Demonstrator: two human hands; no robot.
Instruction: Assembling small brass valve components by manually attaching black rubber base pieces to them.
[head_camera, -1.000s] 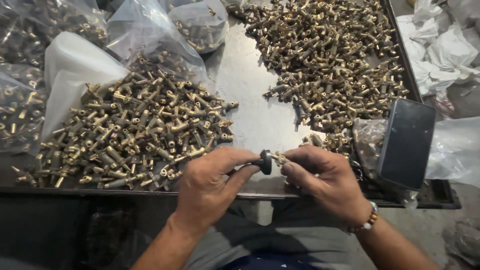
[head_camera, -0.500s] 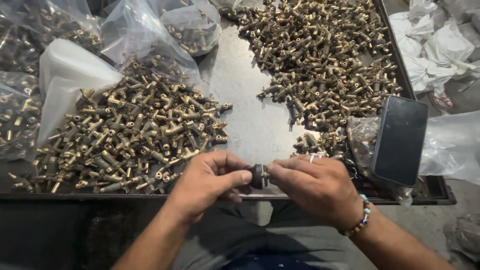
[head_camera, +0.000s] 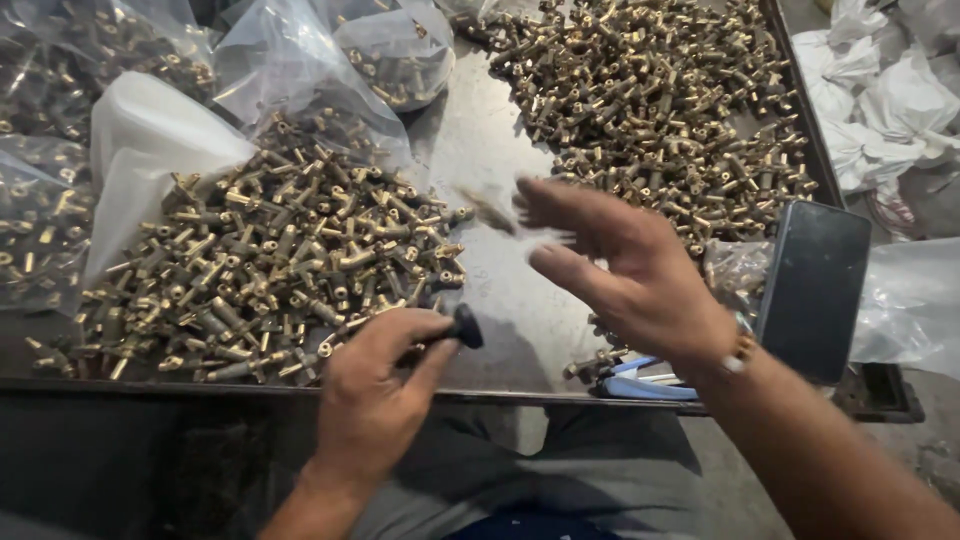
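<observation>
My left hand (head_camera: 375, 385) is closed around a small black-handled tool (head_camera: 464, 327) at the near edge of the metal tray (head_camera: 500, 300), right beside the left pile of brass fittings (head_camera: 270, 260). My right hand (head_camera: 625, 265) is raised over the middle of the tray with its fingers spread and nothing in it. A single brass fitting (head_camera: 490, 212) shows as a blur in the air just left of those fingertips, above the bare tray. A second, larger pile of brass fittings (head_camera: 650, 100) fills the far right of the tray.
Clear plastic bags of brass parts (head_camera: 390, 60) and a white bag (head_camera: 150, 140) lie at the left and back. A dark phone (head_camera: 812, 290) leans at the tray's right edge, blue-handled pliers (head_camera: 640, 380) below my right wrist. White crumpled bags (head_camera: 880, 100) sit outside the tray.
My hands were together at the tray's near edge, working on one fitting with the tool. Now my right hand has swung up and forward, and the fitting has left it.
</observation>
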